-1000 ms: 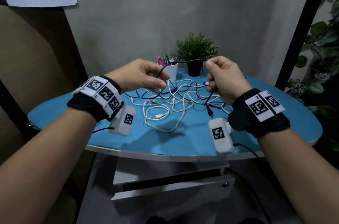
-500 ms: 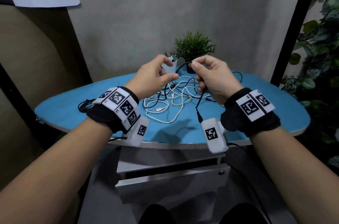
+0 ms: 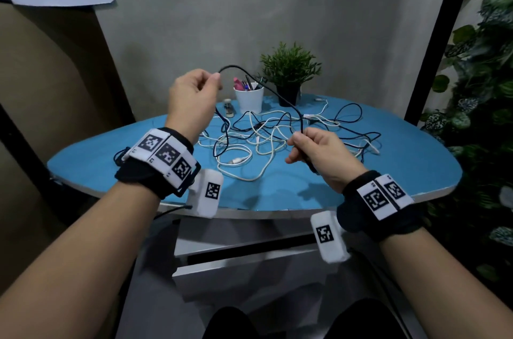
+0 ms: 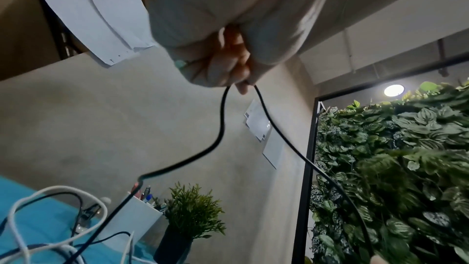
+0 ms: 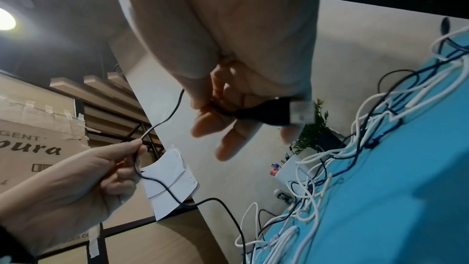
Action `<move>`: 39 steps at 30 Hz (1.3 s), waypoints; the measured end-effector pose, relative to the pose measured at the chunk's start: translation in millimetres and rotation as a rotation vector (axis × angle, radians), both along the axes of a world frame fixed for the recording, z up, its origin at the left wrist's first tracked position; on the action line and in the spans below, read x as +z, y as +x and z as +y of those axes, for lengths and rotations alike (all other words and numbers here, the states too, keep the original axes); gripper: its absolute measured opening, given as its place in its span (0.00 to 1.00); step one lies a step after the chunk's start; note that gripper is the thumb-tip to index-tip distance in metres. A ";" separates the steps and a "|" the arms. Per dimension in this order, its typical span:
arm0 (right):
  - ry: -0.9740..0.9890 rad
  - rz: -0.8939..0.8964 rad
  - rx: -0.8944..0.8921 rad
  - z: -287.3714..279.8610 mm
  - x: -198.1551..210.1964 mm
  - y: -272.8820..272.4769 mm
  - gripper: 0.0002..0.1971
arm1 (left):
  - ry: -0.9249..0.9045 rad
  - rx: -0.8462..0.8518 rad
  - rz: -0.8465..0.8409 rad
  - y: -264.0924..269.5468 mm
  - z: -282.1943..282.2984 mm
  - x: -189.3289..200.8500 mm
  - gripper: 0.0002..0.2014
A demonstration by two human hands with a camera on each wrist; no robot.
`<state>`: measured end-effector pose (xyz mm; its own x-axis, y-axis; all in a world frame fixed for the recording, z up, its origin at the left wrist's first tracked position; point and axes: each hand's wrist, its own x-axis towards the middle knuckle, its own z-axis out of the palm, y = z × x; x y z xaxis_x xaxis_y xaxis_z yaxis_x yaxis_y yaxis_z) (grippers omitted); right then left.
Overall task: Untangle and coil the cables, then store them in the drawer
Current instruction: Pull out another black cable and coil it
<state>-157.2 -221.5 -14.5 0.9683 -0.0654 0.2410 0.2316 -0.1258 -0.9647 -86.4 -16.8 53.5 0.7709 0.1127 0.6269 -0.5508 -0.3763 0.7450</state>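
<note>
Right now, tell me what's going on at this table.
A person is pulling one black cable out of a tangle. The left hand pinches it, raised above the blue table; the right hand holds it near its plug, lower and closer to the person. The rest of that cable runs down into the pile of white and dark cables on the table. Nothing is coiled yet, and the drawer below is slightly open.
</note>
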 end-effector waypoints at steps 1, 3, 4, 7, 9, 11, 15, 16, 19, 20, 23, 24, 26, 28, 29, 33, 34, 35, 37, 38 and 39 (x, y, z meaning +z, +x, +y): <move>0.008 0.008 -0.002 -0.1 -2.3 -1.8 0.13 | 0.021 0.044 -0.007 0.5 0.8 -3.2 0.13; 0.049 0.021 -0.011 0.0 -5.7 -4.3 0.15 | 0.174 0.114 -0.003 -0.9 2.1 -12.9 0.12; 0.105 0.025 -0.011 -0.2 -6.8 -5.1 0.15 | 0.275 0.123 0.017 -3.7 2.1 -19.0 0.11; 0.405 0.006 0.032 -0.3 -2.3 -8.0 0.15 | 0.610 0.064 0.133 -18.4 -3.1 -40.2 0.09; 0.566 -0.016 0.046 0.7 5.0 -10.2 0.15 | 0.788 -0.015 0.220 -30.6 -8.0 -54.4 0.10; 0.678 -0.040 0.046 0.7 10.1 -10.6 0.15 | 0.888 -0.128 0.252 -39.7 -10.5 -68.1 0.10; 0.781 -0.063 0.043 -1.4 12.2 -7.9 0.12 | 0.966 -0.252 0.314 -50.5 -7.9 -85.9 0.08; 0.804 -0.065 0.045 -1.4 10.9 -6.6 0.11 | 0.956 -0.277 0.342 -53.3 -7.1 -87.2 0.07; 0.846 -0.063 0.033 0.8 6.3 -2.4 0.09 | 0.914 -0.366 0.399 -62.2 -5.0 -88.4 0.06; 0.838 -0.061 0.029 1.6 4.2 -1.3 0.08 | 0.900 -0.390 0.393 -65.4 -3.8 -87.5 0.05; 0.711 -0.040 -0.004 3.5 -3.4 0.8 0.08 | 0.833 -0.417 0.329 -72.8 1.6 -83.0 0.06; 0.649 -0.026 -0.019 4.5 -6.1 1.2 0.09 | 0.818 -0.419 0.284 -73.4 2.7 -81.2 0.06; 0.507 -0.009 -0.025 8.0 -8.9 1.8 0.09 | 0.821 -0.428 0.178 -71.3 2.5 -78.5 0.05; 0.272 -0.022 -0.027 12.8 -10.9 1.9 0.09 | 0.788 -0.435 0.067 -65.3 0.1 -77.4 0.06; 0.156 -0.022 -0.018 15.6 -10.8 0.2 0.08 | 0.747 -0.421 0.011 -61.7 -1.3 -76.3 0.07; -0.025 0.059 0.083 21.4 -14.6 -8.9 0.12 | 0.627 -0.283 -0.169 -46.6 -5.6 -65.2 0.07; -0.013 0.070 0.091 21.2 -15.5 -10.4 0.12 | 0.636 -0.259 -0.167 -41.3 -5.6 -62.8 0.05; -0.006 0.082 0.083 20.0 -16.4 -11.3 0.13 | 0.658 -0.236 -0.143 -34.3 -4.8 -61.7 0.05; -0.047 0.104 0.083 17.3 -16.7 -13.6 0.14 | 0.720 -0.197 -0.076 -19.6 -1.3 -62.7 0.05; -0.105 0.112 0.104 16.5 -15.6 -15.4 0.14 | 0.749 -0.188 -0.052 -12.8 0.8 -64.1 0.05; -0.183 0.120 0.130 16.4 -15.1 -17.0 0.15 | 0.771 -0.188 -0.030 -7.6 1.7 -65.5 0.06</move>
<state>-174.3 -205.1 -29.6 0.9882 0.0954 0.1201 0.1423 -0.2773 -0.9502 -94.1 -15.1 -12.0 0.7156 -0.4918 0.4960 -0.6719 -0.6788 0.2962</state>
